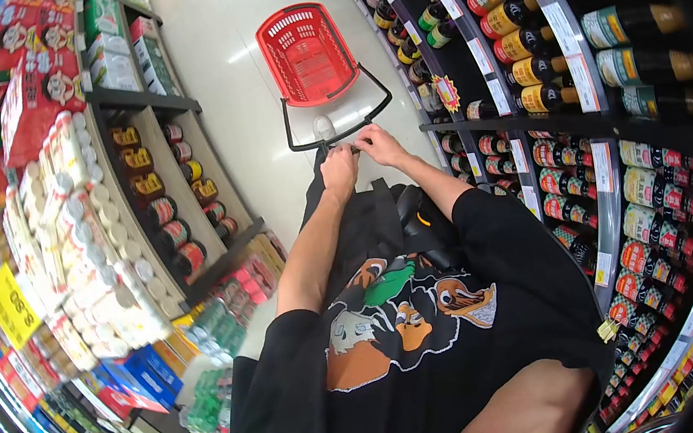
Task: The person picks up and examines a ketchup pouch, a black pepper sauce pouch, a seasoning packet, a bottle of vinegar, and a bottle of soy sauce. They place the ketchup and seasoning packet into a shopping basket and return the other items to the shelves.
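Note:
My left hand (340, 171) and my right hand (381, 145) meet in front of my body, fingers curled and pinched together. Something small and dark lies between the fingertips; I cannot tell what it is. Just beyond the hands, the black handle (369, 116) of a red shopping basket (314, 70) reaches toward me and overlaps the fingertips in this view. The basket stands on the floor and its visible inside holds nothing. Below my hands, a black bag with a strap (384, 212) hangs against my front.
Shelves of sauce bottles (515, 47) line the right side, with a dark shelf edge (515, 122) jutting near my right arm. On the left stand a wooden shelf with jars (157, 187) and stacked white packages (80, 238). Pale floor tiles (214, 69) run between them.

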### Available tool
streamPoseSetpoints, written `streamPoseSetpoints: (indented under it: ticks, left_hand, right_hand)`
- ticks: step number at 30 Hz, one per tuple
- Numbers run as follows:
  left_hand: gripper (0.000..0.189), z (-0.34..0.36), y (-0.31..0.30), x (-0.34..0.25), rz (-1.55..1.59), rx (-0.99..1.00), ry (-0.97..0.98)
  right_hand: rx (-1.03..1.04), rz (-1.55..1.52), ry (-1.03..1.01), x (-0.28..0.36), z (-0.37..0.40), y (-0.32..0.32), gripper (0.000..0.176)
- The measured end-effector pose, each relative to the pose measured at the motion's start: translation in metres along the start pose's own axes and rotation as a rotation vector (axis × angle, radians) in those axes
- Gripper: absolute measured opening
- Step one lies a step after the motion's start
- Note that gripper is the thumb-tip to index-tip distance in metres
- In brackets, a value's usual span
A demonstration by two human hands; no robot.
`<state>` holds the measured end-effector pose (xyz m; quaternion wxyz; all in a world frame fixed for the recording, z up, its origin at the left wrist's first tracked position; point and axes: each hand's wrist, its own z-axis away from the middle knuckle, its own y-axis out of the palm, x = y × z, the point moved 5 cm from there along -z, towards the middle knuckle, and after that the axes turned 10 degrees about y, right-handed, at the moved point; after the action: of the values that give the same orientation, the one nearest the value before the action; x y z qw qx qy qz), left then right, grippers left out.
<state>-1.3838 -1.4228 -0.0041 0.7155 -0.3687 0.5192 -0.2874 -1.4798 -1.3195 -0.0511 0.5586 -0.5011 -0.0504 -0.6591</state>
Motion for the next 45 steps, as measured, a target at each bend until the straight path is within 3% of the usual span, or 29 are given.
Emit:
streamPoseSetpoints:
  ticks: [4, 6, 7, 8, 10, 11, 22, 32, 37, 45]
  left_hand:
    - [0.030, -0.067, -0.030, 0.031, 0.019, 0.113, -0.059]
    - [0.028, -0.097, -0.052, 0.043, 0.024, 0.125, -0.036]
    - [0.025, -0.109, -0.060, 0.049, 0.038, 0.130, -0.040]
    - [0.025, -0.120, -0.065, 0.055, 0.036, 0.144, -0.037]
    - [0.026, -0.136, -0.070, 0.071, 0.018, 0.136, -0.089]
    - [0.025, -0.145, -0.074, 0.078, -0.001, 0.092, -0.090]
    - [0.032, -0.245, -0.105, 0.112, -0.010, 0.107, -0.021]
    - [0.035, -0.347, -0.156, 0.155, 0.159, 0.158, -0.306]
    - [0.035, -0.391, -0.173, 0.172, 0.143, 0.082, -0.272]
    - [0.024, -0.426, -0.174, 0.201, 0.182, 0.100, -0.176]
  right_hand:
    - [-0.283, -0.021, 0.063, 0.036, -0.027, -0.030, 0.039]
    - [-0.499, -0.270, 0.246, 0.045, -0.048, -0.041, 0.052]
    - [-0.418, -0.307, 0.385, 0.045, -0.068, -0.041, 0.060]
    - [-0.418, -0.313, 0.398, 0.049, -0.083, -0.044, 0.060]
    - [-0.112, -1.037, 0.636, 0.062, -0.098, -0.034, 0.053]
    - [0.006, -1.072, 0.591, 0.075, -0.108, -0.037, 0.049]
    - [0.021, -1.054, 0.706, 0.091, -0.216, -0.072, 0.030]
    - [0.137, -0.943, 0.694, 0.124, -0.332, -0.106, 0.024]
    - [0.104, -1.108, 0.744, 0.146, -0.373, -0.124, 0.022]
    - [0.011, -0.929, 0.740, 0.146, -0.421, -0.120, 0.029]
